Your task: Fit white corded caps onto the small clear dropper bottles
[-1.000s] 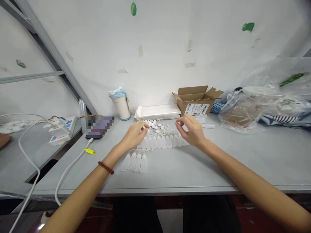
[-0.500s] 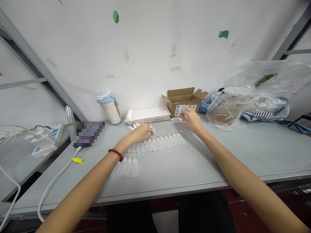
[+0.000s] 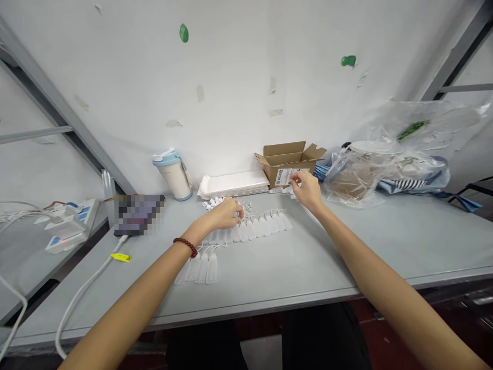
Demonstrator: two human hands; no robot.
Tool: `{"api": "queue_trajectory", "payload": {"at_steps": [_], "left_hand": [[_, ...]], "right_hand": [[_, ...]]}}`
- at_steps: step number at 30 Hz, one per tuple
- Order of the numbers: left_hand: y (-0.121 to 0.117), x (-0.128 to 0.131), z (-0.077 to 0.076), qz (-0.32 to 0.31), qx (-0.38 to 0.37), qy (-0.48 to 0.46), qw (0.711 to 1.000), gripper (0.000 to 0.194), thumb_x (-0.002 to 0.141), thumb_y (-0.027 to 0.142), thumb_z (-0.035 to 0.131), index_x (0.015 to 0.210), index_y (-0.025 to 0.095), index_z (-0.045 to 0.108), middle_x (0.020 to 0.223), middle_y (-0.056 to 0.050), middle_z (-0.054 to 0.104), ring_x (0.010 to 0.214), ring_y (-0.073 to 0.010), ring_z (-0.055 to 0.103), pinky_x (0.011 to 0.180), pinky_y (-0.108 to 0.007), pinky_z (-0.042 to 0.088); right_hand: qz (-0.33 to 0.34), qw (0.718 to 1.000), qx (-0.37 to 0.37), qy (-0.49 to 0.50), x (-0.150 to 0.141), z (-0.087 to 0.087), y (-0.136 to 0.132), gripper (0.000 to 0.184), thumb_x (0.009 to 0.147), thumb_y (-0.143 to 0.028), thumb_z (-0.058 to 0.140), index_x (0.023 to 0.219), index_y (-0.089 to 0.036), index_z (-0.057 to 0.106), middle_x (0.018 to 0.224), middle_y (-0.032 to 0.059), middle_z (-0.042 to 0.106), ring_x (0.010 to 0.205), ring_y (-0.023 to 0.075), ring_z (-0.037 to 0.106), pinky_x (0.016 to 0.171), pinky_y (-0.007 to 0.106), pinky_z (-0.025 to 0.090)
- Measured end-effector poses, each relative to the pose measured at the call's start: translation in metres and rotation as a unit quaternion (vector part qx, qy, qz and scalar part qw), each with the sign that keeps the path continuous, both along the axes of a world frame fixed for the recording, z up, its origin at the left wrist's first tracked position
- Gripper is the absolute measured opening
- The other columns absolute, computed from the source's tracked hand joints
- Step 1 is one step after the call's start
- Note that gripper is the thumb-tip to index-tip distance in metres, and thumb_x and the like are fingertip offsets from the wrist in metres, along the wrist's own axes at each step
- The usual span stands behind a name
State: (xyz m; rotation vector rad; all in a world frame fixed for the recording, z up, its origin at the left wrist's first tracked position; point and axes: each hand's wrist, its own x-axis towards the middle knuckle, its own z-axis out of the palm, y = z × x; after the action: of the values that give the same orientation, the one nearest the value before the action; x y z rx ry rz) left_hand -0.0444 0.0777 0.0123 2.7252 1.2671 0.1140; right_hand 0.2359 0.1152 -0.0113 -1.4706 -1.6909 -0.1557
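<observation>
Left hand (image 3: 226, 213) low over the worktop (image 3: 277, 277), fingers bent downward, thumb-side fingertips at the corded ends of a row of translucent plastic cases (image 3: 265, 226); grip partly closed, cannot tell whether a cord is caught in it. The row lies mid-worktop, cases side by side, white cords pointing to the wall, its left end partly behind the hand. Shorter row of like cases (image 3: 201, 270) nearer the front edge, beside the left forearm and its red bead bracelet (image 3: 186, 244). Small white caps (image 3: 215, 203) heaped just beyond the left hand. Right hand (image 3: 307, 190) in front of the open cardboard box (image 3: 287, 174), thumb and forefinger drawn close together; anything between them too small to tell. Loose translucent pieces (image 3: 276, 190) near it, at the box's foot. Blue-lidded tumbler (image 3: 175, 177) stands left of the flat white stack (image 3: 234, 182).
</observation>
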Motion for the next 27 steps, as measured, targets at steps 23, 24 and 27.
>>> {"api": "queue_trajectory", "payload": {"at_steps": [23,24,27], "left_hand": [[0.001,0.016,-0.002,-0.005,-0.018,-0.059,0.998,0.021,0.071,0.019,0.049,0.055,0.017,0.062,0.06,-0.006,0.064,0.065,-0.0175,0.059,0.065,-0.027,0.04],[0.001,0.017,-0.003,-0.005,-0.02,-0.063,0.998,0.02,0.07,0.018,0.05,0.055,0.017,0.063,0.06,-0.007,0.064,0.064,-0.0172,0.059,0.064,-0.027,0.04],[0.0,0.015,-0.002,0.009,-0.015,-0.087,0.996,0.02,0.07,0.02,0.05,0.056,0.017,0.064,0.063,-0.006,0.067,0.066,-0.0174,0.059,0.063,-0.026,0.04]], "right_hand": [[-0.014,0.988,-0.096,-0.121,-0.001,-0.007,0.003,0.022,0.081,-0.012,0.045,0.09,-0.015,0.064,0.099,0.0125,0.064,0.098,0.0259,0.053,0.077,0.034,0.042],[-0.013,0.986,-0.104,-0.13,-0.002,-0.007,0.002,0.023,0.081,-0.012,0.044,0.092,-0.015,0.065,0.1,0.0127,0.064,0.099,0.0261,0.053,0.078,0.033,0.041],[0.005,0.98,-0.124,-0.153,-0.005,-0.005,-0.001,0.026,0.085,-0.015,0.043,0.096,-0.016,0.066,0.103,0.0124,0.064,0.1,0.0266,0.053,0.079,0.034,0.04]]}}
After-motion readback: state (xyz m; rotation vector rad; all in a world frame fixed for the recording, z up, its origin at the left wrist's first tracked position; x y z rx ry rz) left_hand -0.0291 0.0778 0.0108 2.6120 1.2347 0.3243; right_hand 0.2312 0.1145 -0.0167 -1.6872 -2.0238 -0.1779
